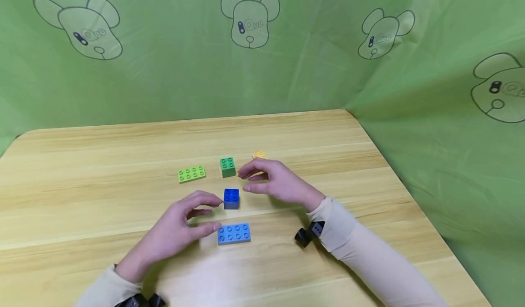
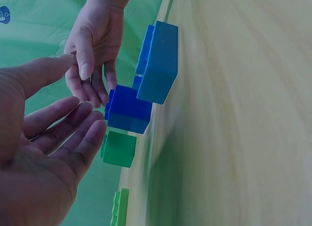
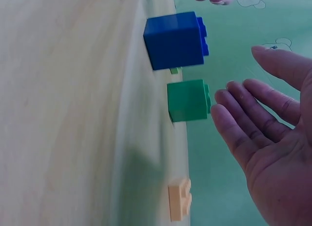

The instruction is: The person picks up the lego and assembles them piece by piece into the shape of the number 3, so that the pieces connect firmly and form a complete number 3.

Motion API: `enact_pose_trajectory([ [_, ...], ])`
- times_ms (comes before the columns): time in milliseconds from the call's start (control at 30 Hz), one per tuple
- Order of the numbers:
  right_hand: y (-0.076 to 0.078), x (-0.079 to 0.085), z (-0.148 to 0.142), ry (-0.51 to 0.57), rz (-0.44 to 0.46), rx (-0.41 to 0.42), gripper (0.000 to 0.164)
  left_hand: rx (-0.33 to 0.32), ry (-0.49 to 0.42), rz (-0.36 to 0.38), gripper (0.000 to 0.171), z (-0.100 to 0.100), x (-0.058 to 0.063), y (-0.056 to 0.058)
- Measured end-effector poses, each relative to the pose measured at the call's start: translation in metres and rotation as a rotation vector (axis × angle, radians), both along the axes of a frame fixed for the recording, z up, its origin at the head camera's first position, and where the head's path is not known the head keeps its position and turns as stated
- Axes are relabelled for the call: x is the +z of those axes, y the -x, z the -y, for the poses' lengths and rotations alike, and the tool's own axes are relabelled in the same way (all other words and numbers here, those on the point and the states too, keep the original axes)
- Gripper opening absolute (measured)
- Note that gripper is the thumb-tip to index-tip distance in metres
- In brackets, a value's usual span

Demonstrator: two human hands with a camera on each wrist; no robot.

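Observation:
My left hand (image 1: pixel 176 229) hovers left of a dark blue block (image 1: pixel 231 202) and a lighter blue, longer block (image 1: pixel 234 234), its fingers relaxed and slightly bent. The thumb tip is close to the lighter block's corner; whether it touches cannot be told. My right hand (image 1: pixel 280 181) is held above the table, just right of a green block (image 1: pixel 227 168), with loosely bent fingers. Both wrist views show spread fingers with nothing between them: the left palm (image 2: pixel 44 172) beside the dark blue block (image 2: pixel 127 109), the right palm (image 3: pixel 278 162) beside the green block (image 3: pixel 187 101).
A flat lime green block (image 1: pixel 191 174) lies left of the green one. A small orange block (image 1: pixel 259 154) is partly hidden behind my right hand. The wooden table (image 1: pixel 102 161) has green printed cloth (image 1: pixel 172 70) behind it and along its right side.

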State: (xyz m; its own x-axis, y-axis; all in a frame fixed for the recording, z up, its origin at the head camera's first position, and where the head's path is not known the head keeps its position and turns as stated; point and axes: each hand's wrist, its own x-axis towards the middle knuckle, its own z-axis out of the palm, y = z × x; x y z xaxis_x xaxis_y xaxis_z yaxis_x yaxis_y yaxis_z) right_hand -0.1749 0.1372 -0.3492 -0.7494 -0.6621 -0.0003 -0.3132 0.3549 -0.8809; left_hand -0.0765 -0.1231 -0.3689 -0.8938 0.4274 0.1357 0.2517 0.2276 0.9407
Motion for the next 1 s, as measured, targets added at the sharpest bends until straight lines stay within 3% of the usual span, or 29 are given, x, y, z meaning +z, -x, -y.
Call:
enact_pose_trajectory([
  [200,-0.003,-0.005,0.007,-0.022,-0.017,0.019,0.038,-0.015,0.065,-0.021,0.038,-0.004,-0.001,-0.001],
  [500,-0.007,-0.009,0.016,-0.098,-0.084,0.045,0.040,-0.024,0.143,0.014,0.040,-0.005,-0.002,0.000],
  [1000,-0.008,-0.011,0.024,-0.152,-0.069,0.056,0.046,-0.045,0.226,-0.004,0.037,-0.007,-0.005,-0.001],
])
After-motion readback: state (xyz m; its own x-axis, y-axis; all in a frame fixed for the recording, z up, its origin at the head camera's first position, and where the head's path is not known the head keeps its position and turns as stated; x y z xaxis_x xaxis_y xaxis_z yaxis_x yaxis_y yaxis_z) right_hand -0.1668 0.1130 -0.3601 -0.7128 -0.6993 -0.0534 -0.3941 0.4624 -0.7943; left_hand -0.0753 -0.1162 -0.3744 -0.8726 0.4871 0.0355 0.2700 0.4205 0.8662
